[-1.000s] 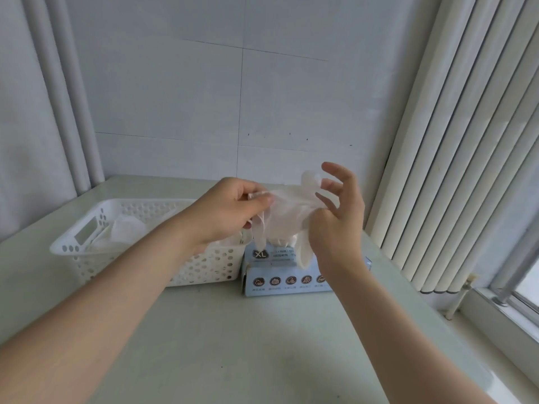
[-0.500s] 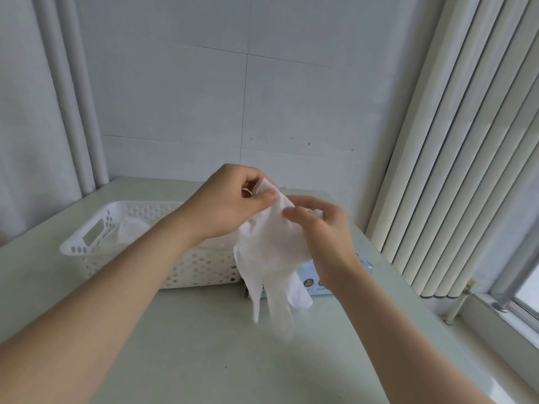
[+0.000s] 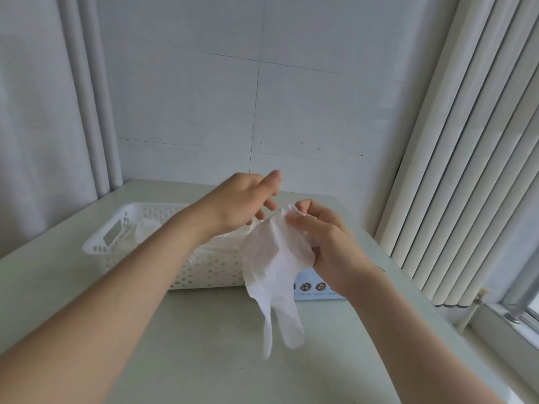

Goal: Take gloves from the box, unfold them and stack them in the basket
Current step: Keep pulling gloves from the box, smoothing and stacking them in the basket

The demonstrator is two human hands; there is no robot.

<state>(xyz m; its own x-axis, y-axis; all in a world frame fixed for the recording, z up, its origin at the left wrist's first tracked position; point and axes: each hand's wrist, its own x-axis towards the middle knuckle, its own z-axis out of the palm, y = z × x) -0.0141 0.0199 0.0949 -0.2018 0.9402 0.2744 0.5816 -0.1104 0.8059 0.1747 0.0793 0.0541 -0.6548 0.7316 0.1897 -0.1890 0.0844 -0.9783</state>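
Crumpled glove hangs fingers-down over table middle, cuff pinched in right grip. Beside the cuff, left grip spread apart, holds nothing. Toward far left corner: basket; box just beside it, right.

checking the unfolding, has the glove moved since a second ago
Yes, downward: bunched above the box before, the glove now hangs past the box's front face, pinched by the right hand.
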